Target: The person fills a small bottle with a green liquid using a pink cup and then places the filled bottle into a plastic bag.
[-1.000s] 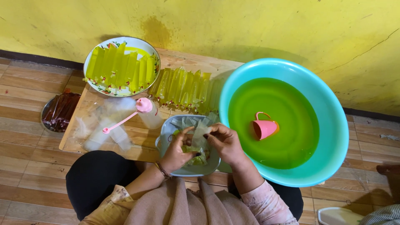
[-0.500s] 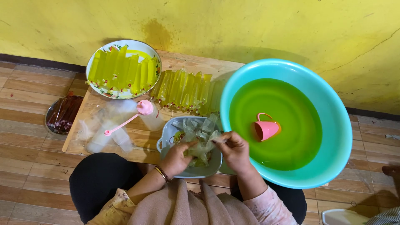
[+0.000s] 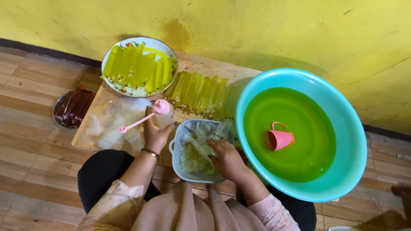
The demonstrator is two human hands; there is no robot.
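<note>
The left hand (image 3: 155,132) gripped a pink-capped squeeze bottle (image 3: 163,113) while the right hand's (image 3: 226,157) fingers pinched a thin plastic sleeve (image 3: 201,147) in the white dish (image 3: 177,159) — many filled green packs (image 3: 201,92) lay beyond the fingertips — green liquid (image 3: 291,128) remained.

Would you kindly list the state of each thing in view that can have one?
Teal basin: filled with green liquid.
Pink cup: tipped on its side in the liquid.
White tray: holds clear plastic bags.
Squeeze bottle: upright, pink cap on.
Left hand: gripping the bottle.
Right hand: resting in the tray.
Round plate: loaded with green filled tubes.
</note>
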